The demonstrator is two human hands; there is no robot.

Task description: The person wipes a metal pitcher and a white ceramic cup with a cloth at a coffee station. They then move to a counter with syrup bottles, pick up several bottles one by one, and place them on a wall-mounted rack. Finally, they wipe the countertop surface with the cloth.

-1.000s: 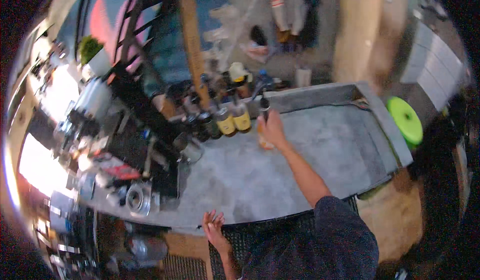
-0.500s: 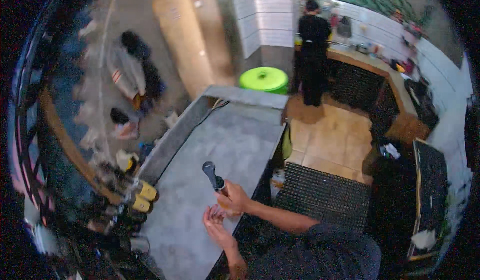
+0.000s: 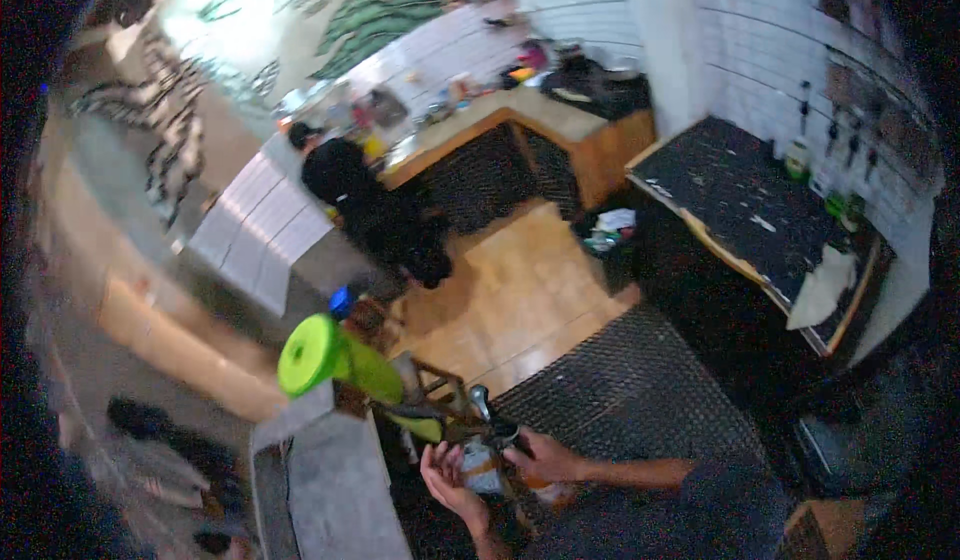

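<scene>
We grip a dark-necked, orange-bodied bottle-like object [image 3: 505,431] in our right hand [image 3: 545,457], fingers wrapped round it; it has moved from above the grey slab counter [image 3: 340,490] to past its edge, off that surface. Our left hand [image 3: 452,482] curls loosely open nearby. Beyond are black perforated matting [image 3: 640,390], a lime-green lidded bin [image 3: 310,355] and a dark-clothed co-worker [image 3: 365,200].

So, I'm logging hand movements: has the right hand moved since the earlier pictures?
Yes: the right hand, earlier seen over the grey counter, now shows off to its right, past the counter's edge.
</scene>
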